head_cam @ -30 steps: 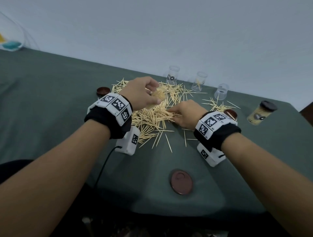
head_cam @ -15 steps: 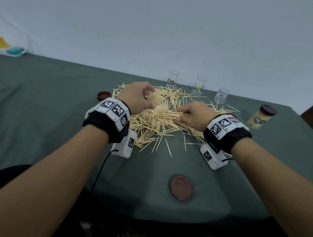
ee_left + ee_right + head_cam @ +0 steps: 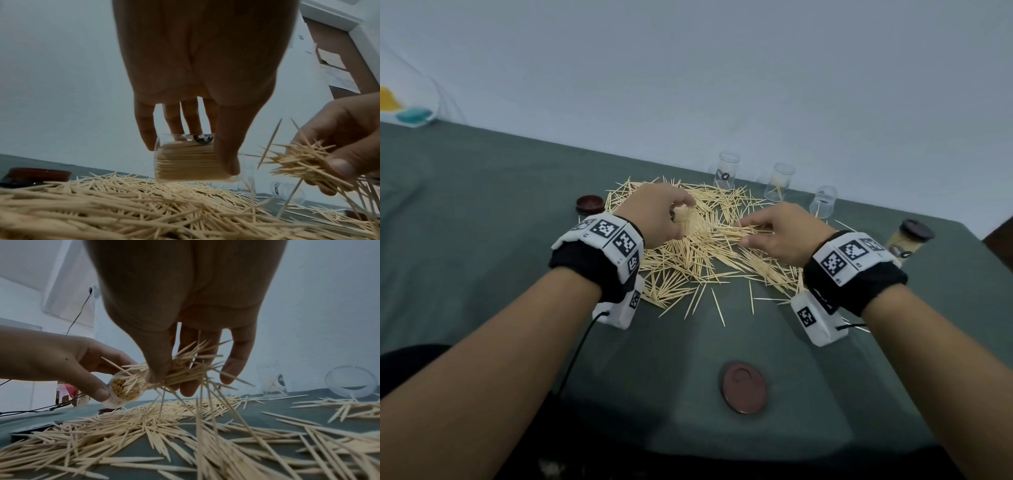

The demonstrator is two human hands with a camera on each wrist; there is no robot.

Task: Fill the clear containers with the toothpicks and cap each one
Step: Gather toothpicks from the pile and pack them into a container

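Left hand (image 3: 197, 68) fingers wrap the nearly full container (image 3: 189, 160); right hand (image 3: 185, 305) pinches a messy toothpick bunch (image 3: 180, 369). I'd straighten it before feeding the mouth.

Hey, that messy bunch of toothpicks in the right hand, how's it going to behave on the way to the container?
The bunch will probably shed: sticks splay at all angles and several already dangle below the right hand. Each looks stiff and light, so strays should drop rather than bend. The container in the left hand looks nearly packed, so few will likely fit.
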